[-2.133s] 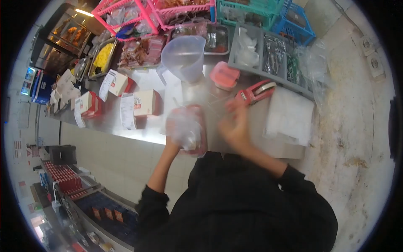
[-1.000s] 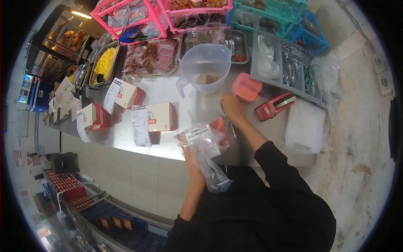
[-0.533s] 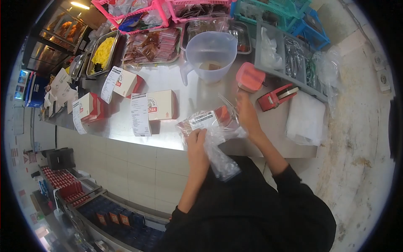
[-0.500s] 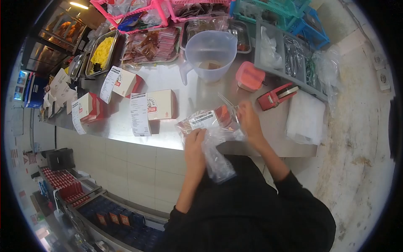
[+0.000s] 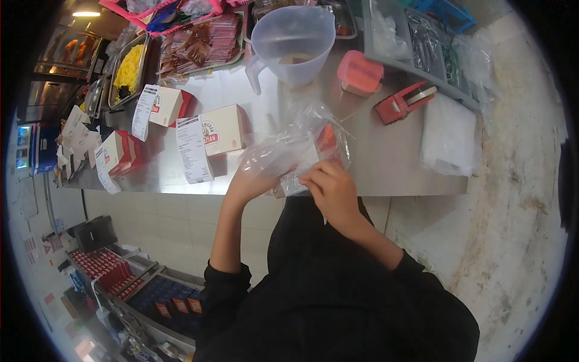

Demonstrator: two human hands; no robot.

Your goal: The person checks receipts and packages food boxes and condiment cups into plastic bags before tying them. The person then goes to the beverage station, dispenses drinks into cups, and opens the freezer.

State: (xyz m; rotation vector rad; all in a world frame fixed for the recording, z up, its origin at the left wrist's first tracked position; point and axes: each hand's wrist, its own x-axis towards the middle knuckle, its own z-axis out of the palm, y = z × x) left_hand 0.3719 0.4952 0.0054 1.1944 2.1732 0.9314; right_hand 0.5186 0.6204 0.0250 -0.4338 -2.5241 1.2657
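A clear plastic bag (image 5: 307, 136) with a white label and something orange-red inside lies over the steel counter's front edge. My left hand (image 5: 256, 181) holds the bag at its left, its fingers partly covered by the clear film. At the bag's lower right, my right hand (image 5: 329, 187) pinches the plastic beside the label, thumb and forefinger together. A thin strip hangs below the right fingers. Behind the bag stands a translucent measuring jug (image 5: 292, 45), and to the right of that a container with a pink lid (image 5: 360, 72).
A red tape dispenser (image 5: 401, 105) and a stack of white bags (image 5: 448, 136) lie at the right. Boxes with receipts (image 5: 222, 130) stand at the left. Farther back are a tray of yellow food (image 5: 128, 71), a pile of sachets (image 5: 202, 45) and a grey divided bin (image 5: 416, 45).
The bag has been turned and its loose film now lies up over the counter instead of hanging toward me. My right hand has come down and left, closer to my left hand. The view has shifted.
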